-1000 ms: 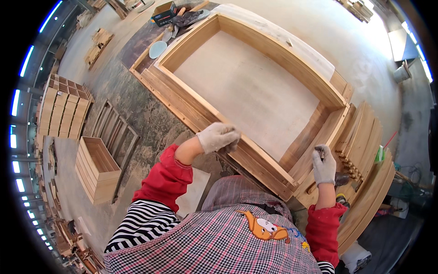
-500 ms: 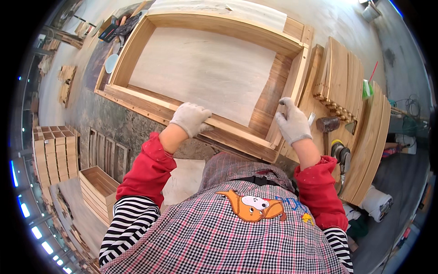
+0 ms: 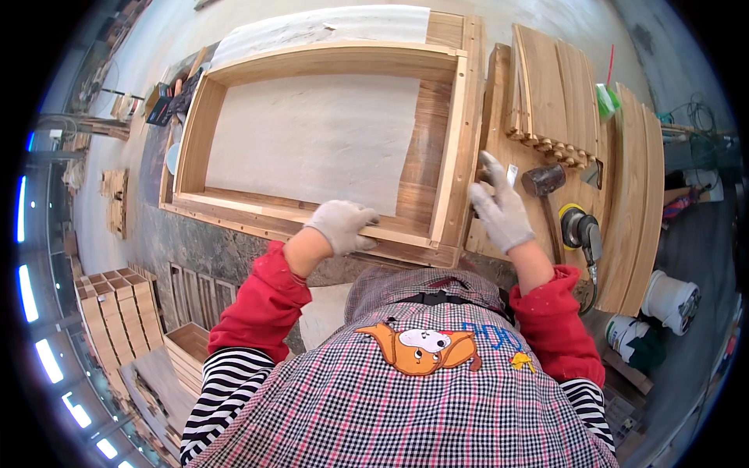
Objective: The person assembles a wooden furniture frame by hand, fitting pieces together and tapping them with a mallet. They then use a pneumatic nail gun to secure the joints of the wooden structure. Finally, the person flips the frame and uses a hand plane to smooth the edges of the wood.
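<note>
A large rectangular wooden frame (image 3: pixel 450 148) stands on a wider wooden base (image 3: pixel 472 86) in front of me. Inside it lies a pale sheet (image 3: pixel 312 148), with brown boards showing along the right. My gloved left hand (image 3: pixel 342 226) grips the near rail, its fingers curled over the top edge and the thumb on my side. Just off the frame's right end, my gloved right hand (image 3: pixel 499 207) has its fingers apart and seems to hold nothing. A mallet (image 3: pixel 544 180) with a dark head lies beside it to the right.
Right of the mallet sits a sander (image 3: pixel 580 230) with a yellow rim. Stacked wooden boards (image 3: pixel 550 86) and longer boards (image 3: pixel 636 195) fill the bench's right side. A wooden crate with compartments (image 3: pixel 121 312) stands at lower left. Buckets (image 3: pixel 672 302) stand on the floor at right.
The view has shifted, so the frame appears farther left. My right hand has come away from the frame's right end toward the mallet. My left hand stays on the near rail, nearer its right end.
</note>
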`<state>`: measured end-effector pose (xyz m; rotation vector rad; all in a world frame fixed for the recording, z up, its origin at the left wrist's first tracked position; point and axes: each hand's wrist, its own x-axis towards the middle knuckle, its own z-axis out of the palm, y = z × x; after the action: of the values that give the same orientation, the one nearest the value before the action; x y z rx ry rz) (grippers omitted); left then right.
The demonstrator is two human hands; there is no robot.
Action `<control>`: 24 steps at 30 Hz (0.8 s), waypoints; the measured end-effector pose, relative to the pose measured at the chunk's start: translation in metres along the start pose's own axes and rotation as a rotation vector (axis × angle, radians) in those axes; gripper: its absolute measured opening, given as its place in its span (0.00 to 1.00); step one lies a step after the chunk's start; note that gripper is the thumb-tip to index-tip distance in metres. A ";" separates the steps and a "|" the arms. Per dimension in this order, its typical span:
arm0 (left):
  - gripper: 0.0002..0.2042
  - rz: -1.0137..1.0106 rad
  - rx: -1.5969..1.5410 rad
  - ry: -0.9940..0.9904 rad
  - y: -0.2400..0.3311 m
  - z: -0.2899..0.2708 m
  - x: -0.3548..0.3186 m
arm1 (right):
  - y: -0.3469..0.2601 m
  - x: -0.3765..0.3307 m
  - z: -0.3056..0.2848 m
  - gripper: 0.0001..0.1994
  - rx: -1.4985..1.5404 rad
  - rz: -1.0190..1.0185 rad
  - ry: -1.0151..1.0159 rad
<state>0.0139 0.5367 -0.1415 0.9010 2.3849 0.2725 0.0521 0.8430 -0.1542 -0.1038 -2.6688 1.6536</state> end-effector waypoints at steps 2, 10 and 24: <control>0.18 0.035 0.015 0.007 0.019 0.007 0.016 | 0.035 -0.010 -0.025 0.23 0.135 0.213 -0.014; 0.18 -0.024 0.104 -0.085 0.044 0.014 0.029 | 0.099 -0.070 -0.053 0.16 0.372 0.598 -0.017; 0.14 -0.027 0.120 -0.026 0.052 0.015 0.029 | 0.161 -0.112 -0.083 0.27 -0.993 0.309 0.415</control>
<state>0.0331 0.5951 -0.1471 0.9195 2.4087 0.1075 0.1760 0.9822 -0.2572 -0.7690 -2.8889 0.1177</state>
